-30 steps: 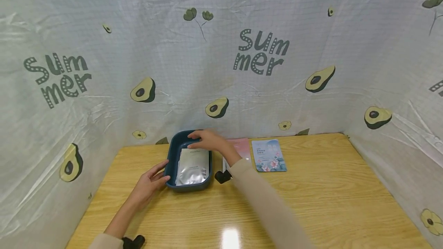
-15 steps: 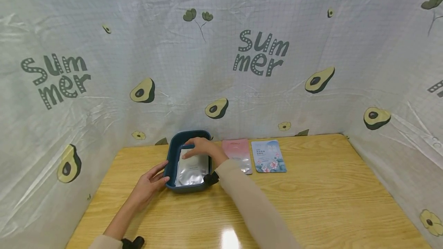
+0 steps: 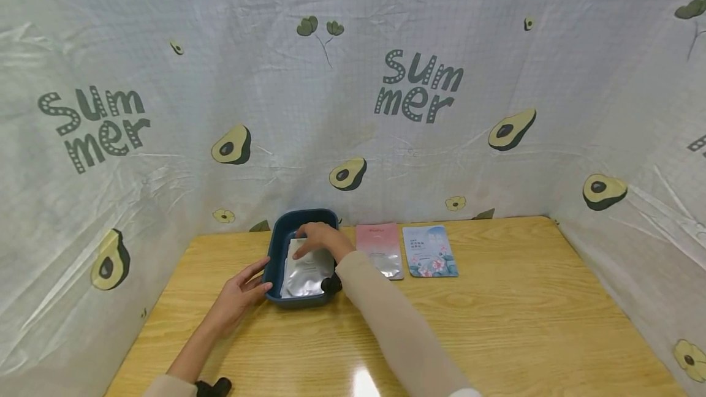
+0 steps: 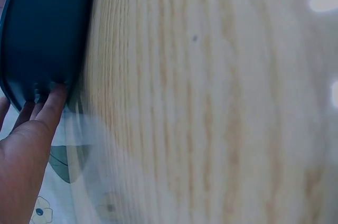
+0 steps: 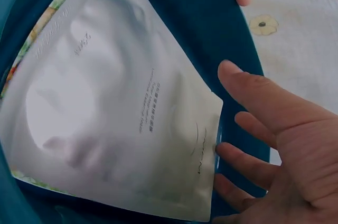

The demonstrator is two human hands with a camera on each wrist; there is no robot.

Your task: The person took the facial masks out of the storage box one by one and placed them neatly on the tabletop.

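A dark blue bin [image 3: 278, 250] stands toward the back of the wooden table. Inside lies a silvery face mask sachet [image 5: 116, 102], over another sachet with a colourful printed edge [image 5: 39, 28]. My left hand [image 3: 238, 298] rests its fingers against the bin's left side, and in the left wrist view its fingers [image 4: 52, 108] lie nearly straight on the outer wall. My right hand [image 3: 322, 238] reaches into the bin. Its fingertips [image 5: 224, 150] touch the sachet's top edge, while the thumb [image 5: 232, 71] stays apart from it.
Right of the bin lie a pink sachet [image 3: 380, 244], partly behind the right forearm, and a light blue floral sachet [image 3: 430, 251]. A white patterned curtain [image 3: 353, 109] hangs along the table's back and sides.
My right hand has moved from the bin's back right corner toward the front, lower over the sachet, uncovering more of the pink sachet. The left hand has stayed at the bin's side.
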